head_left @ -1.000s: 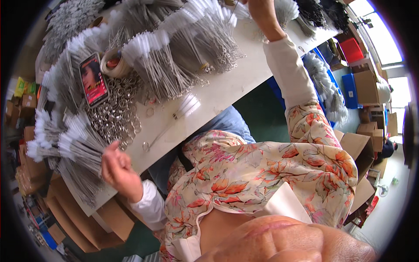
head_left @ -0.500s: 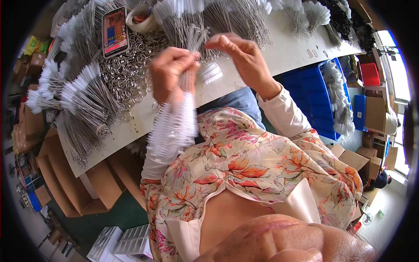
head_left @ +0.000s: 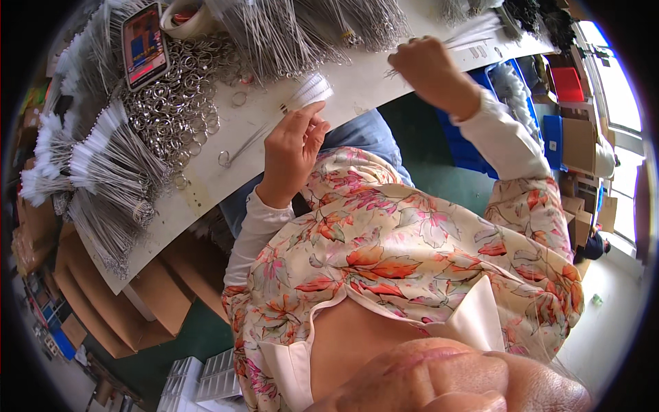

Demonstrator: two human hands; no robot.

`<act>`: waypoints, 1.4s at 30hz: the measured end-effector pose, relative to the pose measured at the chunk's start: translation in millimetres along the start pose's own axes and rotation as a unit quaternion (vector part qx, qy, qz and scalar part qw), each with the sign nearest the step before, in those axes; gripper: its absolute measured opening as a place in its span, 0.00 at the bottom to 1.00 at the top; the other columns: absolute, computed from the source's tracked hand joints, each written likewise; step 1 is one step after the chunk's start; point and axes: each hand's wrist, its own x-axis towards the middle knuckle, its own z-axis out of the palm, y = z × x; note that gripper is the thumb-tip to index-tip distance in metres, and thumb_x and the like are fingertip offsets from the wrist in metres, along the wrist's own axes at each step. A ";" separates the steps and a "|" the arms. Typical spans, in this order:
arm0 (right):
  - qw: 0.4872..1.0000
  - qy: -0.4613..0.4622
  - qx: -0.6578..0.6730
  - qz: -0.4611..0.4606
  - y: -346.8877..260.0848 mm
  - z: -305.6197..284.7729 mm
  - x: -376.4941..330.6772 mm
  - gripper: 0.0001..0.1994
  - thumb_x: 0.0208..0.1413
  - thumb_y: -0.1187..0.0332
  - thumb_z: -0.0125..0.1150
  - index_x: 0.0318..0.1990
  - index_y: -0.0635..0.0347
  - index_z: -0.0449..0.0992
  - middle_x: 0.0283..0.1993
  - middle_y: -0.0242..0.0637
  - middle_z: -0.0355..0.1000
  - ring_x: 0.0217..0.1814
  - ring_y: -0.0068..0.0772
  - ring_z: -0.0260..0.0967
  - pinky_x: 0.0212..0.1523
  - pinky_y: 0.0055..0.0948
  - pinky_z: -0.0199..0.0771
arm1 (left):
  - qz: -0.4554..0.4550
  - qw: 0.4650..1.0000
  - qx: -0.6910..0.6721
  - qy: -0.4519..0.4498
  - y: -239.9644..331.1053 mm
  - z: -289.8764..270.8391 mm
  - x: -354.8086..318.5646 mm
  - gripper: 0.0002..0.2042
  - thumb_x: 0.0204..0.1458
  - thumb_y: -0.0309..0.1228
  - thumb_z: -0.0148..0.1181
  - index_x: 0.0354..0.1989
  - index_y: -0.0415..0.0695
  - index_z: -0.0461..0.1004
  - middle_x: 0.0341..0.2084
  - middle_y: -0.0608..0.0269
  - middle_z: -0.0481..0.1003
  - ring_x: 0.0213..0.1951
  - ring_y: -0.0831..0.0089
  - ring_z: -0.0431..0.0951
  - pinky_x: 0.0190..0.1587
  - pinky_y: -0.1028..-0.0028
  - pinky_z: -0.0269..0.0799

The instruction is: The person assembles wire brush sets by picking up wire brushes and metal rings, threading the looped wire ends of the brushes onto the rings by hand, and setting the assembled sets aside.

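Note:
My right hand (head_left: pixel 436 75) is over the table edge at the right, closed round a bundle of wire brushes (head_left: pixel 473 31). Its blurred white bristles point to the upper right, and thin wire ends poke out at the other side of my fist. At the table's near edge, my left hand (head_left: pixel 292 147) has its fingers loosely bent and the thumb apart, with nothing seen in it. Just beyond its fingertips lie a few white-bristled brushes (head_left: pixel 312 89). Thin wire stems with a metal ring (head_left: pixel 224 158) emerge on its left; the hand hides the part between.
A heap of metal rings (head_left: pixel 171 103) lies left of centre, beside a phone (head_left: pixel 145 48) and a roll of tape (head_left: pixel 184 20). Brush bundles (head_left: pixel 113 161) crowd the left side and the back. A blue crate (head_left: pixel 473 147) with brushes stands at the right, cardboard boxes (head_left: pixel 123 295) below left.
My hands have drawn apart. The brushes that hung from my left hand are gone from it; my right hand has swung right with a bundle. The view has shifted slightly.

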 end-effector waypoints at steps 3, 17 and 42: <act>0.999 -0.026 -0.040 -0.021 -17.5 26.3 2.2 0.01 0.45 0.75 0.55 0.25 0.61 0.73 0.24 0.37 0.71 0.30 0.36 0.72 0.31 0.34 0.70 | -0.037 0.999 -0.020 -0.013 0.1 6.4 -5.2 0.14 0.50 0.27 0.59 0.46 0.42 0.71 0.28 0.61 0.75 0.26 0.72 0.76 0.31 0.76 0.71; 0.599 -0.348 0.720 0.029 -59.7 -10.1 29.1 0.11 0.56 0.64 0.56 0.32 0.64 0.74 0.23 0.27 0.68 0.21 0.14 0.61 0.22 0.16 0.61 | 0.182 0.982 0.054 0.003 20.7 -30.1 -9.6 0.17 0.39 0.24 0.64 0.41 0.43 0.74 0.27 0.64 0.72 0.25 0.69 0.73 0.26 0.71 0.70; 0.870 0.127 0.462 -0.118 -113.5 -12.5 48.4 0.02 0.47 0.73 0.60 0.29 0.61 0.75 0.32 0.34 0.72 0.25 0.33 0.70 0.27 0.27 0.70 | -0.242 0.919 -0.229 0.210 18.0 -88.2 -45.3 0.03 0.51 0.23 0.57 0.29 0.35 0.71 0.35 0.56 0.76 0.32 0.77 0.76 0.34 0.77 0.77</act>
